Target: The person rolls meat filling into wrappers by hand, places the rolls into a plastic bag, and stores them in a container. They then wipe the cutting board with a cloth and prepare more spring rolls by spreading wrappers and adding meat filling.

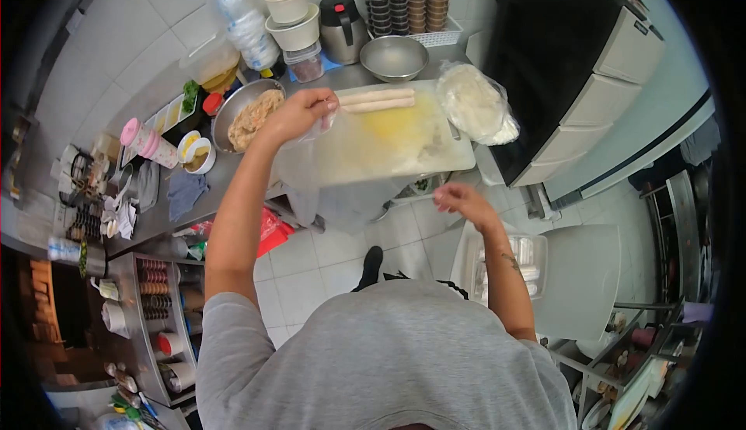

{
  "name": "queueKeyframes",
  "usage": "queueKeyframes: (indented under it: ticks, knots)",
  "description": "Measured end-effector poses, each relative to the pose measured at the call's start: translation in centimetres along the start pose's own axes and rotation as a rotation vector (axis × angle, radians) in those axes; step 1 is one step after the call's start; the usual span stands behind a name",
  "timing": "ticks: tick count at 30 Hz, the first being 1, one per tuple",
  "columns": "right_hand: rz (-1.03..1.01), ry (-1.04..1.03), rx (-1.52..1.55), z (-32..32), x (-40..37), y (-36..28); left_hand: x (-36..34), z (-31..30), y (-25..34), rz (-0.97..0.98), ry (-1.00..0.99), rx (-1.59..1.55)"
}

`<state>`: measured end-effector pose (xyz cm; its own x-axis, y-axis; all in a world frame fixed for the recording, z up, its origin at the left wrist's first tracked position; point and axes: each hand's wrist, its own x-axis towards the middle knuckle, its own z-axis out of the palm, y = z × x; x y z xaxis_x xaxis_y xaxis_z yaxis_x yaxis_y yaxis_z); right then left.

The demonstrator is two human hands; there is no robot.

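Note:
My left hand (308,109) is closed, pinching a corner of a clear plastic sheet (342,197) over the left end of the white cutting board (454,154). The sheet hangs past the board's front edge. My right hand (464,201) is in front of the board with fingers pinched together, seemingly on the sheet's other edge; the film there is faint. Pale rolls (378,101) lie side by side along the back of the board, by a yellow smear (392,123). A metal bowl (221,123) of minced filling (255,119) stands left of my left hand.
A plastic bag of pale wrappers (475,104) lies at the board's right end. Behind the board are a metal bowl (394,59), a thermos jug (343,30) and stacked lidded cups (408,6). A clear container (509,267) sits beneath my right arm. A dark fridge (563,65) stands right.

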<state>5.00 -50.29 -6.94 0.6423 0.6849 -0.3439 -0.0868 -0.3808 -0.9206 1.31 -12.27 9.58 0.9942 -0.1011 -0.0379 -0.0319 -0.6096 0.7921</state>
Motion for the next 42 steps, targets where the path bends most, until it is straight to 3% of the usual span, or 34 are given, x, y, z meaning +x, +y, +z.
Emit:
queueKeyframes:
  ticks: [3, 7, 12, 14, 16, 19, 21, 23, 28, 29, 32, 34, 39, 42]
  knots:
    - [0.073, -0.073, 0.054, 3.5, -0.5, 0.1, -1.5, 0.0, 2.2, 0.115, 0.104, -0.277]
    - [0.078, 0.017, 0.275, 6.4, -0.1, -1.1, -5.0, 0.2, 0.4, 0.076, 0.278, -0.709]
    - [0.252, 0.044, 0.52, 6.5, 0.7, -3.9, -10.3, 3.8, -7.5, -0.014, 0.591, -0.911]
    - [0.177, 0.081, 0.508, 7.2, 1.7, -3.7, -13.1, 6.0, -8.9, -0.183, 0.559, -0.874]
    - [0.09, 0.163, 0.472, 7.8, 3.0, -3.2, -14.8, 8.0, -13.1, -0.477, 0.439, -0.576]
    - [-0.104, 0.344, 0.416, 8.8, 4.1, -3.6, -13.6, 8.4, -12.3, -0.316, 0.071, 0.707]
    - [-0.113, 0.358, 0.26, 8.9, 5.0, -3.5, -10.0, 9.2, -8.9, -0.118, 0.346, 0.342]
    - [-0.103, 0.363, 0.154, 9.3, 5.8, -3.3, -5.2, 11.2, -6.9, -0.001, 0.485, 0.143]
    - [-0.141, 0.382, 0.085, 9.2, 4.9, -3.3, 0.4, 12.9, -8.1, 0.017, 0.193, 0.237]
    - [-0.159, 0.362, 0.181, 9.1, 4.1, -3.8, 0.4, 12.7, -8.1, 0.172, 0.254, 0.123]
    - [-0.235, 0.363, 0.39, 8.1, 1.7, -7.2, -0.2, 9.8, -4.9, 0.11, 0.364, -0.196]
    - [-0.307, 0.45, 0.423, 7.2, 0.7, -9.2, -0.2, 6.8, -3.0, 0.072, 0.446, -0.213]
    - [-0.473, 0.805, -0.346, 4.8, 2.7, -11.7, 2.8, 3.8, -3.7, 0.077, 0.663, -0.216]
    - [-0.49, 0.888, -0.511, 3.2, 6.3, -9.1, 5.1, 3.7, -4.9, 0.075, 0.71, -0.138]
